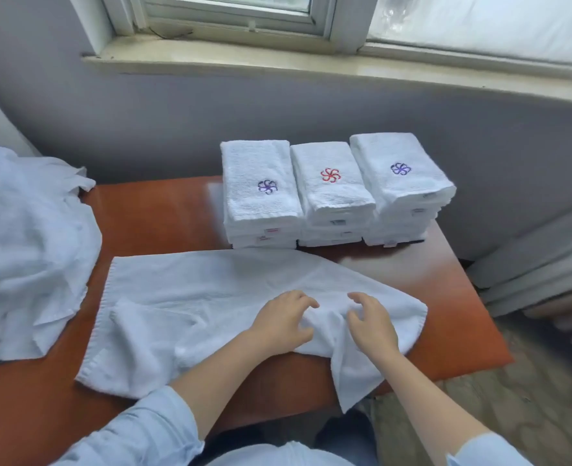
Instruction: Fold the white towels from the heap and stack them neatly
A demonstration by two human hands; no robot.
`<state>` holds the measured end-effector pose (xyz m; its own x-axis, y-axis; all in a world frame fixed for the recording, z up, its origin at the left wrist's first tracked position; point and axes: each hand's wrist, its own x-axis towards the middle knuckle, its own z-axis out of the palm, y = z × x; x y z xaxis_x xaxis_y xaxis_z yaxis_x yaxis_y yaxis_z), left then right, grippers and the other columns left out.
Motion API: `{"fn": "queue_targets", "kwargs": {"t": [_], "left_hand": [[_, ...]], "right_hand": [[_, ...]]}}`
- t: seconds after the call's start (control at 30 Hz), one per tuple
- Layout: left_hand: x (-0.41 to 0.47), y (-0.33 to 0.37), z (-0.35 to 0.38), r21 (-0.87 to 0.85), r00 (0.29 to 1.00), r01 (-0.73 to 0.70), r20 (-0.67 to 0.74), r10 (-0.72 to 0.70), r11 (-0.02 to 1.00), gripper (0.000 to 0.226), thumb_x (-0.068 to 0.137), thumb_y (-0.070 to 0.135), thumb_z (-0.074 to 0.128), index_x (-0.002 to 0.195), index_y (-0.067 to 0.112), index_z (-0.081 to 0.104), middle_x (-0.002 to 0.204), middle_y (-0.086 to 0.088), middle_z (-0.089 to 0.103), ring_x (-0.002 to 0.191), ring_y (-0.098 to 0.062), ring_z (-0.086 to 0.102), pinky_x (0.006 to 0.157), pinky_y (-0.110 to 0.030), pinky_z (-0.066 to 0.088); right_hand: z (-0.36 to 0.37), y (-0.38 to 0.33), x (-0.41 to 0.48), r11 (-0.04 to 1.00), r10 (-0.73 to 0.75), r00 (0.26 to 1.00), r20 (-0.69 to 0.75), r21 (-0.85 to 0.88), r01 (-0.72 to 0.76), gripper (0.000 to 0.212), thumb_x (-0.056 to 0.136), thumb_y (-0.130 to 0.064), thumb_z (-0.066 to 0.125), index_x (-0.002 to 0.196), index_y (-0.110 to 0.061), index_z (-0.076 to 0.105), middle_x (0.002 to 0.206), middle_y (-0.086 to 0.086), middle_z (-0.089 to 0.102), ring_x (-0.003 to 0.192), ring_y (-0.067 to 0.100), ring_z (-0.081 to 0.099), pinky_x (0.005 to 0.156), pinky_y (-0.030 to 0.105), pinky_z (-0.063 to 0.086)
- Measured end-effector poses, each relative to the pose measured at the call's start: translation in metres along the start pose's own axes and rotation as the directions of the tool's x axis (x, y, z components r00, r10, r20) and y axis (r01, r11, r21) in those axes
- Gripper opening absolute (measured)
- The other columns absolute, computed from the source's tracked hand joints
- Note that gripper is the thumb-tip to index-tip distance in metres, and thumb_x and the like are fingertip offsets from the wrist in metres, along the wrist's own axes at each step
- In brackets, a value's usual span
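Worry number one: losing the half-spread towel off the near edge of the table. Already got its right corner drooping over that edge, so could easily drag more of it down with a tug toward the body. Left hand and right hand parked close together on the rumpled right part, fingers bent claw-style over a bunched ridge of cloth. Honestly can't tell whether pinching it or just resting on it. Would lock in those creases, plus the flipped-up bit at lower left, if folded now without flattening, and probably end up lumpy on top of a pile. Also worth minding the three stacks of folded towels just behind the far edge; could get knocked crooked by a sloppy sweep. Heap off to the left, plenty still in it.
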<state>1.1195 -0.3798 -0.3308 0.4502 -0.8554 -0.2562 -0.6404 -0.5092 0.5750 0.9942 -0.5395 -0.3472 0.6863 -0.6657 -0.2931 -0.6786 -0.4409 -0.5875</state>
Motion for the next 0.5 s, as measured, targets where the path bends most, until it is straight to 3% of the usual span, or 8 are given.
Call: {"fn": "queue_targets", "kwargs": {"t": [0.17, 0.3, 0.4, 0.5], "left_hand": [[0.032, 0.043, 0.025, 0.018, 0.999, -0.002, 0.033, 0.002, 1.000, 0.052, 0.089, 0.027, 0.062, 0.139, 0.024, 0.049, 0.141, 0.004, 0.047, 0.131, -0.014, 0.042, 0.104, -0.028, 0.036], [0.060, 0.072, 0.043, 0.027, 0.995, 0.087, 0.041, -0.088, 0.996, 0.053, 0.091, 0.031, 0.060, 0.142, 0.025, 0.046, 0.146, 0.005, 0.044, 0.134, -0.015, 0.040, 0.106, -0.029, 0.034], [0.081, 0.092, 0.057, -0.008, 0.978, 0.202, 0.053, -0.202, 0.979, 0.054, 0.092, 0.033, 0.058, 0.144, 0.027, 0.043, 0.148, 0.007, 0.044, 0.133, -0.013, 0.043, 0.106, -0.030, 0.037], [0.101, 0.110, 0.068, -0.162, 0.930, 0.367, 0.084, -0.358, 0.916, 0.058, 0.095, 0.035, 0.054, 0.149, 0.031, 0.032, 0.145, 0.005, 0.049, 0.127, -0.016, 0.051, 0.103, -0.033, 0.042]], "right_hand": [[-0.037, 0.037, 0.015, 1.000, -0.014, 1.000, 0.025, -0.019, 0.014, 0.042, 0.093, -0.012, 0.051, 0.134, -0.018, 0.054, 0.141, 0.000, 0.052, 0.127, 0.021, 0.049, 0.104, 0.039, 0.044], [-0.069, 0.065, 0.041, 0.984, -0.039, 0.998, 0.039, -0.171, 0.045, 0.052, 0.091, -0.018, 0.054, 0.142, -0.019, 0.047, 0.148, 0.001, 0.044, 0.139, 0.022, 0.033, 0.115, 0.039, 0.027], [-0.085, 0.085, 0.065, 0.971, 0.068, 0.986, 0.151, -0.237, -0.030, 0.062, 0.093, -0.029, 0.054, 0.150, -0.020, 0.034, 0.154, 0.005, 0.034, 0.143, 0.027, 0.025, 0.113, 0.041, 0.028], [-0.094, 0.101, 0.089, 0.973, 0.209, 0.946, 0.247, -0.152, -0.175, 0.052, 0.093, -0.037, 0.051, 0.142, -0.020, 0.041, 0.138, 0.011, 0.045, 0.130, 0.031, 0.041, 0.102, 0.041, 0.038]]}}
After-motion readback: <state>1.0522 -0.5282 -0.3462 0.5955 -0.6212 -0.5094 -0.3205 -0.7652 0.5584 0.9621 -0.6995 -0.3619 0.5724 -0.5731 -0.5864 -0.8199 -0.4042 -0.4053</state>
